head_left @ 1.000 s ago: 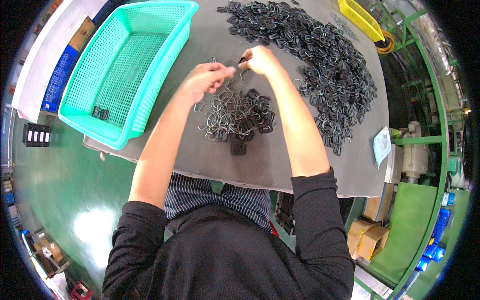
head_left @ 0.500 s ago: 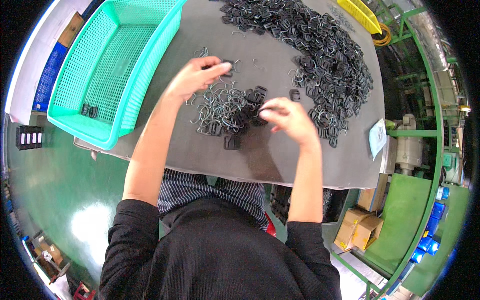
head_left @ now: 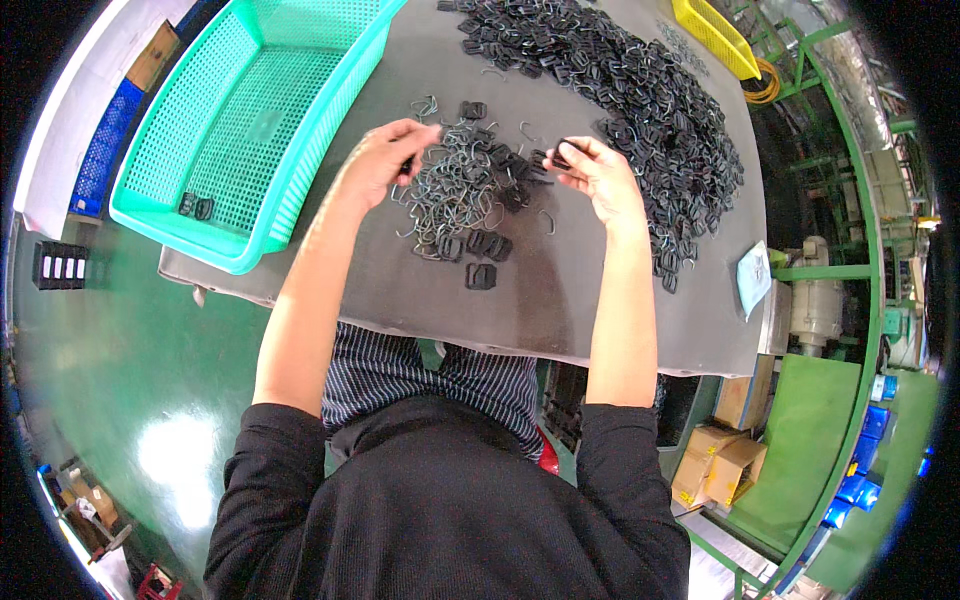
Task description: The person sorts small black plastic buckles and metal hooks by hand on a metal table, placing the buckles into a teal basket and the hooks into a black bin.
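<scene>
My left hand (head_left: 385, 160) hovers over the left side of a heap of bent metal wire clips (head_left: 450, 195), fingers pinched on a small piece that looks like one of the clips. My right hand (head_left: 603, 178) is raised at the heap's right side and holds a black plastic buckle (head_left: 563, 153) between thumb and fingertips. The hands are about a hand's width apart. A few loose black buckles (head_left: 480, 275) lie just in front of the heap on the grey table mat (head_left: 560, 300).
A large pile of black buckles (head_left: 650, 100) stretches across the back right of the table. A green mesh basket (head_left: 300, 190) stands at the left with two dark pieces (head_left: 195, 206) in its near corner. A yellow basket (head_left: 715, 35) sits far back right. Cardboard boxes (head_left: 715, 465) stand on the floor.
My hands, joined at the back a second ago, separated. The right hand dipped to the near buckles and has come back up with a black buckle; the left stayed over the clips.
</scene>
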`<state>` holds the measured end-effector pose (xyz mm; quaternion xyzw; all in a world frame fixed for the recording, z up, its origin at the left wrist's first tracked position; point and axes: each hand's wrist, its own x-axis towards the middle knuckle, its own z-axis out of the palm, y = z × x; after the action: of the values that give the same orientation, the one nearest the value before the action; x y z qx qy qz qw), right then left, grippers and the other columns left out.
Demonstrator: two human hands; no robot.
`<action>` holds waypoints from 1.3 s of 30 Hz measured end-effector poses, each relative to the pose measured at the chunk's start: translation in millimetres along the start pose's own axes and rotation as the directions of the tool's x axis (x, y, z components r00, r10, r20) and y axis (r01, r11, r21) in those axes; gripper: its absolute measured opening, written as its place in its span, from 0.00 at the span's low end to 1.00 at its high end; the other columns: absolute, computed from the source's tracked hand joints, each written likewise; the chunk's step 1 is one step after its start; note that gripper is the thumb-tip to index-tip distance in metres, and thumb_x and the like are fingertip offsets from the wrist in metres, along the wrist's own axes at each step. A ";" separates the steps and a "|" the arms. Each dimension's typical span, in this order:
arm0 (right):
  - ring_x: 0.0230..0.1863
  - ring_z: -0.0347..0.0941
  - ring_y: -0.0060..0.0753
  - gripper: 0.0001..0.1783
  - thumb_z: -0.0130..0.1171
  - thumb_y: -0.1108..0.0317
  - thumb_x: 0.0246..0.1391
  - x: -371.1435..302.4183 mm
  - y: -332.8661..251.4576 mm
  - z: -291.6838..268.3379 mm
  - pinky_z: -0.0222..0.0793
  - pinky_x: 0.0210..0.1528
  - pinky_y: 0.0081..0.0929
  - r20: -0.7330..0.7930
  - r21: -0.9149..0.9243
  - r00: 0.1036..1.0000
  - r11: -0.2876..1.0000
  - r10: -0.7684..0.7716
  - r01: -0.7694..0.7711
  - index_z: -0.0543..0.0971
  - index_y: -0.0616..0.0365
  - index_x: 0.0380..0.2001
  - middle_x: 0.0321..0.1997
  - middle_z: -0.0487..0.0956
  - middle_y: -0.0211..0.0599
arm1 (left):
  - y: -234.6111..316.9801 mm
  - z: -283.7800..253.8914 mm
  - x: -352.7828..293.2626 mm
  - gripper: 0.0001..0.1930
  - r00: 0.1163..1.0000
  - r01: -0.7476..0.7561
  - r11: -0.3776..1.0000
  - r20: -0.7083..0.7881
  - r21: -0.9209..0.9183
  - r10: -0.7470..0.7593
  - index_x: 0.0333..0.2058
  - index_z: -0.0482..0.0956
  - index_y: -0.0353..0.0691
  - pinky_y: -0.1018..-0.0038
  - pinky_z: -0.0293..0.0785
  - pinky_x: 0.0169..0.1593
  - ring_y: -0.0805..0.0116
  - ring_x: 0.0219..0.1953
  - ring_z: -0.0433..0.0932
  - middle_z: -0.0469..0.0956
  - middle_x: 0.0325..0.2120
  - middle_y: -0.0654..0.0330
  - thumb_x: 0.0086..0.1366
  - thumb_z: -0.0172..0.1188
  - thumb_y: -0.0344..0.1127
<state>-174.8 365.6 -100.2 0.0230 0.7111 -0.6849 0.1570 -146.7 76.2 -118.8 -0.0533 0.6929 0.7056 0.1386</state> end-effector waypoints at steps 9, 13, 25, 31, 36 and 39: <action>0.25 0.70 0.20 0.14 0.65 0.58 0.44 29.2 21.3 19.0 0.64 0.25 0.20 -0.074 -0.233 0.996 0.970 0.050 -0.066 0.78 0.55 0.30 0.21 0.74 0.26 | 1.7 42.8 7.9 0.12 0.941 -0.236 0.706 -0.026 0.668 0.338 0.30 0.80 0.42 0.70 0.69 0.31 0.65 0.23 0.73 0.76 0.21 0.56 0.51 0.65 0.43; 0.34 0.76 0.36 0.20 0.67 0.52 0.39 67.7 17.5 46.0 0.69 0.38 0.32 -0.029 -0.709 0.962 0.684 -0.272 0.172 0.79 0.55 0.31 0.29 0.80 0.39 | 12.4 16.8 7.6 0.11 0.966 -0.143 0.711 -0.058 0.688 0.250 0.30 0.79 0.39 0.74 0.66 0.29 0.75 0.23 0.70 0.73 0.19 0.60 0.51 0.64 0.39; 0.34 0.78 0.37 0.20 0.68 0.54 0.39 111.8 -3.5 60.8 0.71 0.39 0.34 0.099 -0.572 0.991 0.820 0.086 -0.014 0.82 0.54 0.34 0.30 0.81 0.38 | 10.8 -19.7 7.3 0.12 0.988 0.075 0.944 0.150 -0.323 -0.027 0.37 0.75 0.39 0.87 0.60 0.21 0.81 0.23 0.70 0.75 0.24 0.67 0.61 0.56 0.42; 0.18 0.65 0.17 0.14 0.65 0.57 0.43 69.8 -30.1 21.9 0.56 0.18 0.18 0.039 -0.486 0.998 0.874 0.040 -0.016 0.82 0.57 0.22 0.16 0.73 0.26 | 12.4 5.5 33.4 0.16 0.994 0.083 0.971 0.095 -0.224 -0.063 0.38 0.76 0.41 0.83 0.68 0.25 0.74 0.32 0.77 0.78 0.30 0.61 0.61 0.56 0.47; 0.24 0.71 0.19 0.11 0.63 0.61 0.45 33.6 -10.2 -26.6 0.58 0.21 0.14 -0.009 0.125 0.999 0.991 0.046 -0.044 0.74 0.52 0.30 0.29 0.76 0.26 | 7.7 42.0 58.4 0.21 0.958 -0.088 0.621 -0.104 0.778 0.267 0.33 0.79 0.39 0.67 0.72 0.40 0.59 0.35 0.78 0.79 0.29 0.54 0.54 0.60 0.53; 0.27 0.72 0.21 0.10 0.62 0.62 0.47 14.3 0.7 -13.1 0.61 0.23 0.15 -0.057 0.456 0.997 0.890 0.047 -0.016 0.75 0.50 0.33 0.29 0.75 0.25 | 8.1 55.5 65.1 0.17 0.973 -0.072 0.556 -0.065 0.828 0.222 0.28 0.80 0.38 0.68 0.71 0.38 0.57 0.34 0.78 0.79 0.29 0.53 0.52 0.63 0.48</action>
<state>-190.7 375.9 -104.4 0.0934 0.5352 -0.8286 0.1348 -204.6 139.2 -126.5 0.0183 0.9514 0.3057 0.0313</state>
